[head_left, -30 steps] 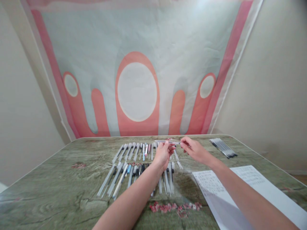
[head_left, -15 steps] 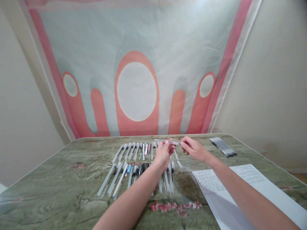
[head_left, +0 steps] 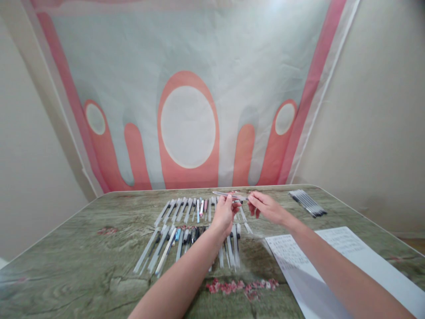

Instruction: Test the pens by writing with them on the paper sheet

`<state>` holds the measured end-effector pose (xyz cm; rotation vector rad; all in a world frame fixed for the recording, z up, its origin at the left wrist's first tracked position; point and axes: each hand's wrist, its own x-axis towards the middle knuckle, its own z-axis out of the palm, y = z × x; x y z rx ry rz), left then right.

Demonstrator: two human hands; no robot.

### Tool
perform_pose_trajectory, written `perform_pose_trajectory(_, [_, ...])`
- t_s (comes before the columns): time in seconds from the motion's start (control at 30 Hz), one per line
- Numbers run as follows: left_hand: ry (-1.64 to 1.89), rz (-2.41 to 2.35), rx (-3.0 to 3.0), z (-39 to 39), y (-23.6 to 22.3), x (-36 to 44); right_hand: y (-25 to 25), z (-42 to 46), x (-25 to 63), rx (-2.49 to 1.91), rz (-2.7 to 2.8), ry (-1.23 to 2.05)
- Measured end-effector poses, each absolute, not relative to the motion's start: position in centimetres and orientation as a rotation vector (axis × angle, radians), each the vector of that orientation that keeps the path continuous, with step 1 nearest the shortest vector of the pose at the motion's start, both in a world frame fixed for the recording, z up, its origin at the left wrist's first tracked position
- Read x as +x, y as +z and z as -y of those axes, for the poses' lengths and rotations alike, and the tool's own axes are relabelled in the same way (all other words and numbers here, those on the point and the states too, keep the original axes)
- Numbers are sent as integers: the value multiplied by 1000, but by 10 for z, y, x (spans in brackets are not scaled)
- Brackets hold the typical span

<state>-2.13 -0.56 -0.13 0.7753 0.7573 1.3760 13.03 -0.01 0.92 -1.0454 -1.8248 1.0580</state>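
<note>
Slightly lower than before, the right hand's (head_left: 268, 208) lower fingers dip beneath the clear pen (head_left: 219, 193), while its fingertips pinch one end. The left hand's (head_left: 223, 218) fingers grasp the barrel, so both hands hold it above the desk (head_left: 79, 248), near the pen rows (head_left: 144, 252).

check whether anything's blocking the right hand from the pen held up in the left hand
Nothing visible stands between the right hand and the pen: its fingertips are already at one end, while the left hand grips farther along. The rows of pens lie on the table, not between them.
</note>
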Motion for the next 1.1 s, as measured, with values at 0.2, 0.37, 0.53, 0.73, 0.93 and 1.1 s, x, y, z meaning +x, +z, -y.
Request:
perform_pose_trajectory(0.2, [1417,-762,880,7,0,-21,9,2,126,-1050,1732,1120])
perform_pose_trajectory(0.37, [1417,-754,910,7,-1,-21,10,5,124,-1020,1503,1423])
perform_pose_trajectory(0.53, [1396,-694,866,7,3,-21,14,4,128,-1014,1435,1538])
perform_pose_trajectory(0.73, [1096,-561,724,18,2,-15,13,-4,141,-1003,1822,1006])
perform_pose_trajectory(0.93, [866,-555,821,32,0,-6,10,-6,144,-885,2200,598])
perform_pose_trajectory(1.1, [757,-617,1367,58,-4,5,12,-5,151,-1077,2046,536])
